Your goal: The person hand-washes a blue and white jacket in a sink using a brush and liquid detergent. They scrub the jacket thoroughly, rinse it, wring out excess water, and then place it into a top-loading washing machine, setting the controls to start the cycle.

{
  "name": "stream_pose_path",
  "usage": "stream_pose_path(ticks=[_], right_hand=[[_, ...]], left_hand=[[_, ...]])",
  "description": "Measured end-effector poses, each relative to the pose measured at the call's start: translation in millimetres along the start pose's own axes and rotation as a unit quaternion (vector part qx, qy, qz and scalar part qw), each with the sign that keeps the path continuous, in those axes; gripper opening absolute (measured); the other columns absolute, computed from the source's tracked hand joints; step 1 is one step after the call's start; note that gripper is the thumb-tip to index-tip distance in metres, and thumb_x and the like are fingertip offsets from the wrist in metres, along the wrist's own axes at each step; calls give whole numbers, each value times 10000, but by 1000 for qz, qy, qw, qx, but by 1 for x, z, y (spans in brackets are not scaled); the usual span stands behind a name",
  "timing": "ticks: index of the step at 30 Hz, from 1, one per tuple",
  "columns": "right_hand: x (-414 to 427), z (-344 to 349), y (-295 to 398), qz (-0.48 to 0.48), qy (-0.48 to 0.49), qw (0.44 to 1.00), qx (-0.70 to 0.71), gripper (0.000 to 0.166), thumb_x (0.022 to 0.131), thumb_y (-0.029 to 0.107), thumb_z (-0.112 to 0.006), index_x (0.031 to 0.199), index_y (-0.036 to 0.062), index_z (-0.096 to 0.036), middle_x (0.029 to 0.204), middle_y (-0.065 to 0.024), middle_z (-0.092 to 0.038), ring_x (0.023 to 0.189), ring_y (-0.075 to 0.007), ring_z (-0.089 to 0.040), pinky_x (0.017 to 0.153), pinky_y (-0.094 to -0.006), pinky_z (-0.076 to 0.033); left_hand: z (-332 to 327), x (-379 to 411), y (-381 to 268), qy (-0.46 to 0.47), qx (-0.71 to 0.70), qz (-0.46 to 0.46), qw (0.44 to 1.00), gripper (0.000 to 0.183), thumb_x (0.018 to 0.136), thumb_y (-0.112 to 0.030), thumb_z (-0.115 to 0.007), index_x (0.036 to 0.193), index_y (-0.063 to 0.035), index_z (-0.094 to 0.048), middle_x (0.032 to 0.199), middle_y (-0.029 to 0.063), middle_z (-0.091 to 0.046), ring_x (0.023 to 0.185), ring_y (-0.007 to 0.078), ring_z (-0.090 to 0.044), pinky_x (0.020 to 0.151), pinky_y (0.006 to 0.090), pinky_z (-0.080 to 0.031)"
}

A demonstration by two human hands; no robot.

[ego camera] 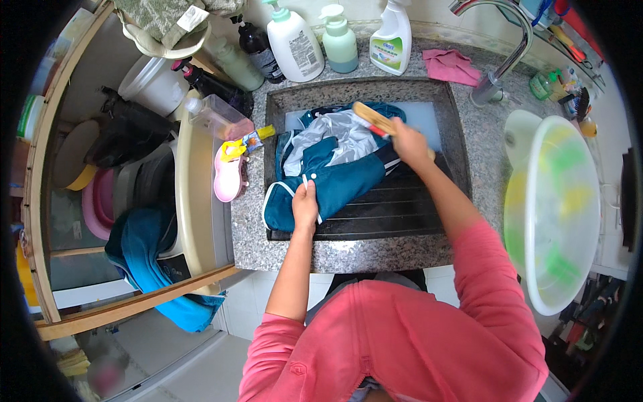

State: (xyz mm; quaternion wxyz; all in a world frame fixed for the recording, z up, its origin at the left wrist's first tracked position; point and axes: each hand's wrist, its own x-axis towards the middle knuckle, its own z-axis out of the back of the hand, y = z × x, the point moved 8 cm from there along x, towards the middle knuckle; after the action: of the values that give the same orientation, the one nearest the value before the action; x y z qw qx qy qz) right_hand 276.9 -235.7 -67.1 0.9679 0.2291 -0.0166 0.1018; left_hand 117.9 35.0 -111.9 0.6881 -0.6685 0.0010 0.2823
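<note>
A teal jacket [346, 177] with white piping and a grey lining lies bunched in a dark stone laundry sink [392, 208] with a ridged washboard floor. My left hand [305, 205] pinches the jacket's edge near a white snap button, at the sink's front left. In my right hand [413, 144] is a scrubbing brush [374, 118] with a wooden back, held just over the jacket's far right part. Its bristles look white and red; whether they touch the fabric I cannot tell. Bluish water [424, 118] shows behind the jacket.
Pump bottles [295, 47] and a spray bottle [391, 42] line the back ledge, beside a pink cloth [451, 67]. A chrome faucet [490, 83] rises at back right. A large translucent basin [565, 216] leans at the right. A pink soap dish [228, 178] sits left of the sink.
</note>
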Motion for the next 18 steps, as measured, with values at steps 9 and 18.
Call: stream_pose_path(ticks=[9,18], right_hand=[[-84,-51,106,324,31,944,-51,375,889,459,-451,1243,353,-513,704,-80,-560,561,-239,-599,434,-367,-468],[-83,-55,61,129,34,989,57,331,893,392,-471,1221,356,-503,709,-140,-543,530,-298,-565,472,-447,-471]], left_hand=[[1,-14,25,160,-252,167,940,276,903,21,-412,1156,19,-522,1087,131,-606,928,205,-614,846,315,-488],[-6,-19,16,144,-265,136,944,349,895,61,-371,1229,31,-471,1205,169,-544,1103,258,-541,966,361,-424]])
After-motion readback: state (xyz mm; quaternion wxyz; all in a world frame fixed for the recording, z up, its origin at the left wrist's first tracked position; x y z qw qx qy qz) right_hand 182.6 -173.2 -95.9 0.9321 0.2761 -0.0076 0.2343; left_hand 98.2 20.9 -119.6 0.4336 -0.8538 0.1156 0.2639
